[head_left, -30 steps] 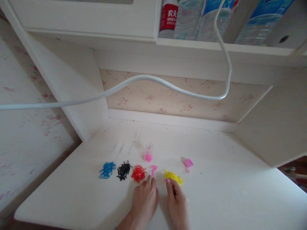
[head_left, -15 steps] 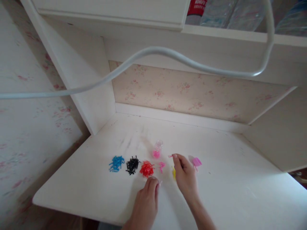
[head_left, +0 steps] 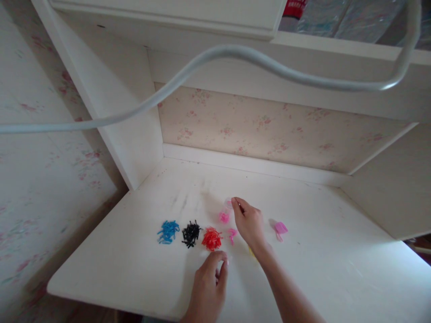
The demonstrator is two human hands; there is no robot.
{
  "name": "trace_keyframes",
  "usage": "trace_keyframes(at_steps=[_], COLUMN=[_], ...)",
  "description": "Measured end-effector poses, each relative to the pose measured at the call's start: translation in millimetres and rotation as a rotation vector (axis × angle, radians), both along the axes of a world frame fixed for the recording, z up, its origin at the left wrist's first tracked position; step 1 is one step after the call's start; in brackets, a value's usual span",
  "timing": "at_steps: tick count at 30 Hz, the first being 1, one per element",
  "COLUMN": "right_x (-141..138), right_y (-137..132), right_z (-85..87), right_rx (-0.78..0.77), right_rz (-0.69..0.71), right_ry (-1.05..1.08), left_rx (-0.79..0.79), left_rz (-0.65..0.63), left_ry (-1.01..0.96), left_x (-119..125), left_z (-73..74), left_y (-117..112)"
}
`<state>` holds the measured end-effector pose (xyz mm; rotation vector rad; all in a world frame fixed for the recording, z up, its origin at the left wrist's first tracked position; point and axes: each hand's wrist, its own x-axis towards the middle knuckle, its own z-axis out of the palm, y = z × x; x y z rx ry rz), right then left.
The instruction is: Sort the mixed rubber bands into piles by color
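Observation:
My right hand [head_left: 249, 223] reaches forward over the white desk [head_left: 323, 251], its fingertips pinched together at the mouth of a small clear bottle [head_left: 225, 213] with pink bits in its bottom. What the pinch holds is too small to name. My left hand [head_left: 210, 282] rests near the front edge with fingers curled, just below a red pile [head_left: 212, 238] of small pieces. To the left lie a black pile [head_left: 191, 233] and a blue pile [head_left: 167, 231]. A few pink pieces [head_left: 232, 233] lie by my right hand. The yellow pile [head_left: 251, 252] is mostly hidden under my right wrist.
A small pink scoop-like piece [head_left: 280, 229] lies to the right of my right hand. A white cable [head_left: 235, 56] hangs across the view. Water bottles [head_left: 323, 15] stand on the shelf above. Side panels wall in the desk on both sides.
My right hand has moved forward and left from the yellow pile to the bottle's mouth. My left hand has drawn back toward the front edge and curled.

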<state>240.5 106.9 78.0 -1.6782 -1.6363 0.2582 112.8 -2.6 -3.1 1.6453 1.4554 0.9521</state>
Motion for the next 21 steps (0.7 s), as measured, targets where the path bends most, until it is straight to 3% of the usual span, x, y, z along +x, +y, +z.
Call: trace_keyframes(at_steps=[7,10,14,18,21], right_x=[0,6,17,17,15], right_y=[-9,-18,-49,-84,-92], right_z=[11.3,7.0,-24.9,-65.2,-78.3], right_rx=[0.048,0.051,-0.085,-0.265,-0.323], right_rz=[0.039,-0.007,-0.077,0.002,0.025], right_ry=[0.05,0.136,0.186,0.052,-0.066], left_rx=[0.023,0.023,-0.019,-0.016,0.001], left_rz=[-0.015,-0.02,-0.032,-0.079,-0.08], left_ry=[0.035,0.061,0.019,-0.038,-0.058], left_x=[-2,-2,-2,-4,-4], left_z=[1.6,3.0,2.3,0.4,1.4], left_y=[1,1,2,3,2])
